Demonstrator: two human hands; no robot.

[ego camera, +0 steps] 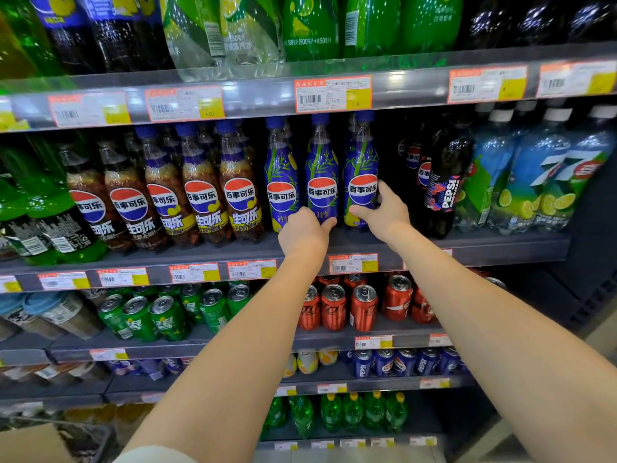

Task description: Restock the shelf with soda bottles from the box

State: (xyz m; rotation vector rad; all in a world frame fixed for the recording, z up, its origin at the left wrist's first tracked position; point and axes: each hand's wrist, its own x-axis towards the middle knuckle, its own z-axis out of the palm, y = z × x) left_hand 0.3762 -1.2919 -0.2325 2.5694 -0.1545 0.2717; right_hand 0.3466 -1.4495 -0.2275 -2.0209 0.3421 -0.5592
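Shelving [500,248] of grey metal fills the view, tier upon tier of drinks, with green and dark bottles on top and green cans [160,315] and red cola cans [364,309] lower down. Two bare forearms, the left [233,345] and the right [484,329], reach up from the bottom edge to the second tier. On that tier a row of brown-labelled Pepsi bottles [200,195] stands upright at the left, and a black Pepsi bottle [442,182] and 7UP bottles [547,175] stand at the right. Between them, at the front edge, three blue-wrapped Pepsi bottles stand upright side by side. The left blue bottle [280,182] is untouched. The left hand [303,233] is seen from the back and wraps the foot of the middle blue bottle [321,175], its thumb lying across the front; its other fingers are curled out of sight. The right hand [384,212] grips the right blue bottle [361,175] low down, with the thumb spread across the front and the forefinger raised along the bottle's right side; its remaining fingers are hidden behind. A tan cardboard corner [30,442] shows at the lower left. Orange-edged price tags [353,263] line the shelf lip below the hands.
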